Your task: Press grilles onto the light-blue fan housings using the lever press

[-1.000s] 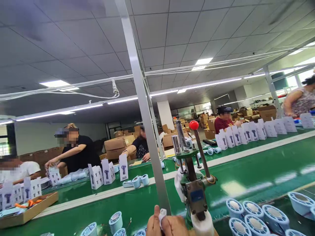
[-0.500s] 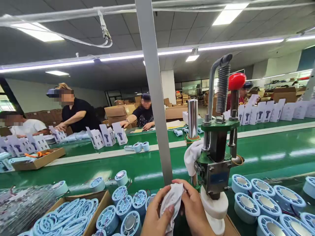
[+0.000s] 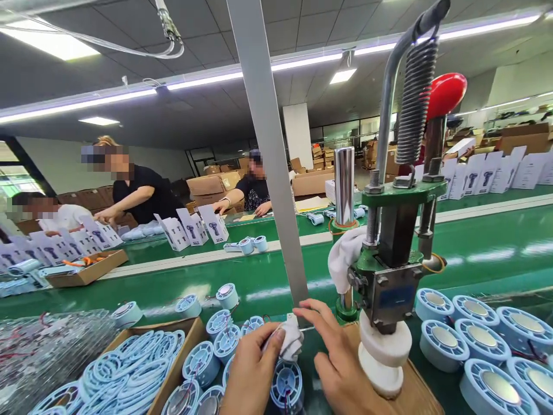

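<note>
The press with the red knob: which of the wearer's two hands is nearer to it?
Right. The right hand is just to the left of the press; the left hand is farther left, holding the crumpled white cloth.

At far left, a person in a black top (image 3: 144,193) leans over open white printed cartons (image 3: 100,235). A shallow brown cardboard tray (image 3: 88,276) holds orange items (image 3: 86,261) nearer. Beyond the upright grey metal post (image 3: 276,173) stands a white square pillar (image 3: 297,134).
</note>
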Motion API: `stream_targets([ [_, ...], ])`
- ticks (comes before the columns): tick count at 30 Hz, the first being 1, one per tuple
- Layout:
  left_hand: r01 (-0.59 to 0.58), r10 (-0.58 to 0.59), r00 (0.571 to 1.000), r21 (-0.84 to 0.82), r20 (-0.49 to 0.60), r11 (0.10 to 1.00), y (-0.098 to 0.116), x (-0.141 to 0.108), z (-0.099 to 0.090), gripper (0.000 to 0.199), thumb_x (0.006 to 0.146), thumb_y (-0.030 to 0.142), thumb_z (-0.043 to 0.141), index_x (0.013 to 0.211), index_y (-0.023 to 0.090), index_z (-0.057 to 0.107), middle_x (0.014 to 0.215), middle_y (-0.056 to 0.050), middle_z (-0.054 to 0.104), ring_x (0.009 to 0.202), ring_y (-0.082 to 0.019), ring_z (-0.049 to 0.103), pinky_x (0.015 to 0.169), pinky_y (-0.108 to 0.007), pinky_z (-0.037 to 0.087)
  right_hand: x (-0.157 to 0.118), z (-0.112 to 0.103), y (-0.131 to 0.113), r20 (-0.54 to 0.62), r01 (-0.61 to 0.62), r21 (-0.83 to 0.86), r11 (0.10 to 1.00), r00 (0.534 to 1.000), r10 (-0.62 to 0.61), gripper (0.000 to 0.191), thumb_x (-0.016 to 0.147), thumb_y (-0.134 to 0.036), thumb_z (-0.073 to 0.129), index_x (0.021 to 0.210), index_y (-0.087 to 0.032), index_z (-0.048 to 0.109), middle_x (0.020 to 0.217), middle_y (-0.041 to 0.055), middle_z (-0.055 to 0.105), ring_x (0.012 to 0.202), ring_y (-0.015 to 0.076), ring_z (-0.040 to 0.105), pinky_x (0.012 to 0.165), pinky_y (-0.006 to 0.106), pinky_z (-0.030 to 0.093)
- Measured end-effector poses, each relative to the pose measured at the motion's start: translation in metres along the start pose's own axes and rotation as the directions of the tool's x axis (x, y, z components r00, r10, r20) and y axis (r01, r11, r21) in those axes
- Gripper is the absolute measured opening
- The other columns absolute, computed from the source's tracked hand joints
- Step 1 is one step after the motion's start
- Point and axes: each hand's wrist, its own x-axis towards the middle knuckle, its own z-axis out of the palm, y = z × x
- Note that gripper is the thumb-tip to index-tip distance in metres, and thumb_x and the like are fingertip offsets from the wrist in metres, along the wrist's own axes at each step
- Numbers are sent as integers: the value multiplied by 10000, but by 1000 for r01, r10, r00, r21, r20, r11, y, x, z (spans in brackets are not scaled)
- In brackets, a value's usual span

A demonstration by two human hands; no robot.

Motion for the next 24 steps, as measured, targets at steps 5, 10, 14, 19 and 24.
stream_targets([
  [5, 79, -61, 991, -148, 120, 986, 3, -2, 14, 495, 776, 616, 590, 835, 140, 712, 604, 37, 495, 531, -95, 355, 491, -207, 297, 1, 7, -11, 72, -93, 132, 987, 994, 84, 350, 934, -418, 452, 1151, -219, 641, 1071, 58, 647, 996, 188, 599, 862, 260, 447],
  [10, -15, 18, 993, -27, 114, 1000, 5, -5, 22, 507, 808, 655, 509, 822, 180, 685, 744, -31, 613, 776, -192, 529, 737, -274, 439, 5, 4, -5, -78, -175, 14, 984, 981, 176, 496, 973, -551, 302, 757, -192, 568, 765, 34, 593, 746, 164, 539, 672, 251, 366],
  [14, -39, 37, 999, 172, 13, 984, 2, -11, 32, 516, 881, 629, 356, 729, 200, 597, 726, -34, 588, 722, -195, 515, 717, -298, 405, 3, 2, -5, -103, -215, -124, 969, 974, 203, 534, 974, -587, 234, 720, -197, 495, 693, 23, 567, 667, 148, 484, 622, 260, 288],
  [19, -57, 65, 998, 224, -26, 973, -3, -18, 42, 560, 899, 647, 284, 653, 205, 523, 661, -18, 535, 656, -171, 443, 642, -289, 322, 4, 1, -14, -19, -206, -28, 978, 978, 206, 648, 926, -700, 203, 610, -185, 438, 592, 3, 461, 586, 119, 377, 562, 263, 222],
  [24, 6, -5, 1000, -91, 2, 996, -8, -10, 47, 636, 800, 799, 352, 537, 220, 335, 541, 55, 295, 520, -97, 256, 479, -246, 217, 4, -1, -14, 81, -249, 127, 960, 967, 240, 678, 880, -763, 224, 607, -180, 436, 608, -3, 406, 589, 110, 351, 529, 240, 236],
])
